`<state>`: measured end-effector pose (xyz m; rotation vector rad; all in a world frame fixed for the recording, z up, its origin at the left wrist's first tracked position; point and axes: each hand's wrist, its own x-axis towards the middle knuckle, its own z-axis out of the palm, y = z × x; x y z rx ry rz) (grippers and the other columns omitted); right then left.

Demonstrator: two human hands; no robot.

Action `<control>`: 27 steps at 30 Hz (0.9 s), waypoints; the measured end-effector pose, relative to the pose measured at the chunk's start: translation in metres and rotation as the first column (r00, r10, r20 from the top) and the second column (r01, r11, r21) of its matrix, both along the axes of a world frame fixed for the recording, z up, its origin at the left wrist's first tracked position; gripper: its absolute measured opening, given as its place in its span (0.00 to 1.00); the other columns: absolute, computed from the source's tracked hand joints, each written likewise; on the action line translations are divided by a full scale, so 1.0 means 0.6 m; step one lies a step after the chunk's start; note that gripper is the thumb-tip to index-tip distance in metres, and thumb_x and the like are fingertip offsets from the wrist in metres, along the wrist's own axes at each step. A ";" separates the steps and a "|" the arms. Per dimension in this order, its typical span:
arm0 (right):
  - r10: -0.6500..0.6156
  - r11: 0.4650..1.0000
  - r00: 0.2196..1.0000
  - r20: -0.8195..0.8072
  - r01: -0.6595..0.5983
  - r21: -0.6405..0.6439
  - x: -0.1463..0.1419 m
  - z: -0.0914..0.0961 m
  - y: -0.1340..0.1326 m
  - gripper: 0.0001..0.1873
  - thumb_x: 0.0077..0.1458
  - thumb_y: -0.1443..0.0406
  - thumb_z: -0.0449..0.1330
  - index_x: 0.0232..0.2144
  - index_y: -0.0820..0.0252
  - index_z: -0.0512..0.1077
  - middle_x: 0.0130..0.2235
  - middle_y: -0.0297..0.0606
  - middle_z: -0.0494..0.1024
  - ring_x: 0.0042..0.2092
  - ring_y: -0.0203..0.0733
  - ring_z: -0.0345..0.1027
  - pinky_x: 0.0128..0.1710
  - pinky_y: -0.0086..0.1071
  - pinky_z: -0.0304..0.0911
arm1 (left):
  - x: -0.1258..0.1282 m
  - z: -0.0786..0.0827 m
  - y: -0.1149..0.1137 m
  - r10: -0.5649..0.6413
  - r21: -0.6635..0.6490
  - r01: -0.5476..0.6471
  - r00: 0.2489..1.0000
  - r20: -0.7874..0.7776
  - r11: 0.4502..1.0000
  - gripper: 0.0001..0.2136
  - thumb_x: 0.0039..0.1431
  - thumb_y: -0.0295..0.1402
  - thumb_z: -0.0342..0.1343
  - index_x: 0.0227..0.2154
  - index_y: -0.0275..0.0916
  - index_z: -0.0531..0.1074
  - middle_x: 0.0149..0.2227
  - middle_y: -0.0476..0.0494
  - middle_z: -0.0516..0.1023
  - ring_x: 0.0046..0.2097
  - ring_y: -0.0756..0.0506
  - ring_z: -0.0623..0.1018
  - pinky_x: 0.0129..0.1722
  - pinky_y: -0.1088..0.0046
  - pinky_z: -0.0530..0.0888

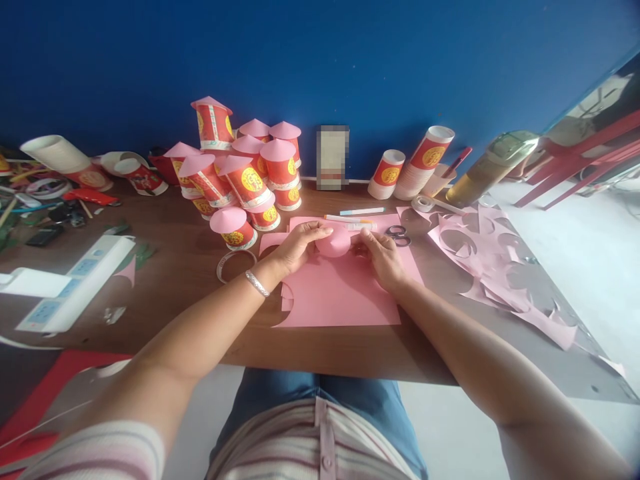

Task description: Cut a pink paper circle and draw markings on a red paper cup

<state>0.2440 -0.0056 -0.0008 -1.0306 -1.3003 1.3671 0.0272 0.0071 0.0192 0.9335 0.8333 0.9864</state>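
Note:
A small pink paper cone (333,241) is held just above the pink paper sheets (345,300) on the desk. My left hand (303,245) pinches its left side between thumb and fingers. On the other side, my right hand (383,257) has its fingers curled in close at the cone's right edge; the exact contact of those fingertips is partly hidden. Just behind the cone lie an orange-and-white marker (345,219), a blue-and-white marker (363,211) and a pale tube (364,227). Dark-handled scissors (399,235) rest by my right hand.
Several red paper cups with pink cone tops (247,187) are stacked at back left. Plain cup stacks (423,163) and a bottle (493,167) stand at back right. Pink paper scraps (480,257) cover the right side. A tape roll (237,267) and power strip (77,283) lie left.

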 end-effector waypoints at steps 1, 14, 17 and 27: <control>-0.037 0.999 0.999 0.009 0.037 0.006 0.001 -0.003 0.003 0.35 0.54 0.30 0.66 0.25 0.55 0.77 0.29 0.38 0.78 0.35 0.42 0.72 0.41 0.37 0.69 | 0.000 0.000 0.000 0.004 -0.012 -0.004 1.000 -0.001 1.000 0.22 0.47 0.43 0.76 0.24 0.39 0.66 0.25 0.52 0.70 0.26 0.51 0.69 0.26 0.72 0.62; -0.001 0.996 0.997 0.081 -0.006 0.084 0.000 0.010 -0.001 0.29 0.54 0.36 0.71 0.30 0.55 0.80 0.29 0.34 0.77 0.34 0.39 0.69 0.40 0.35 0.66 | -0.004 -0.009 0.005 -0.024 0.072 0.025 1.000 -0.009 0.997 0.18 0.51 0.42 0.75 0.25 0.38 0.72 0.28 0.50 0.74 0.33 0.49 0.72 0.36 0.71 0.67; 0.004 0.997 0.994 0.111 -0.013 0.079 -0.001 0.009 0.000 0.30 0.49 0.36 0.74 0.27 0.56 0.79 0.29 0.34 0.77 0.33 0.39 0.67 0.38 0.35 0.64 | -0.005 -0.013 0.006 -0.025 0.095 0.029 0.999 -0.044 0.995 0.17 0.51 0.41 0.75 0.25 0.37 0.72 0.27 0.51 0.73 0.32 0.50 0.70 0.37 0.71 0.66; -0.028 0.999 0.999 -0.023 0.027 -0.038 -0.003 0.000 0.007 0.33 0.45 0.34 0.73 0.25 0.55 0.76 0.27 0.33 0.75 0.31 0.38 0.64 0.36 0.34 0.64 | -0.002 -0.003 0.000 -0.025 0.023 0.025 1.000 0.016 0.999 0.19 0.50 0.45 0.75 0.33 0.36 0.79 0.32 0.46 0.80 0.35 0.47 0.77 0.34 0.71 0.70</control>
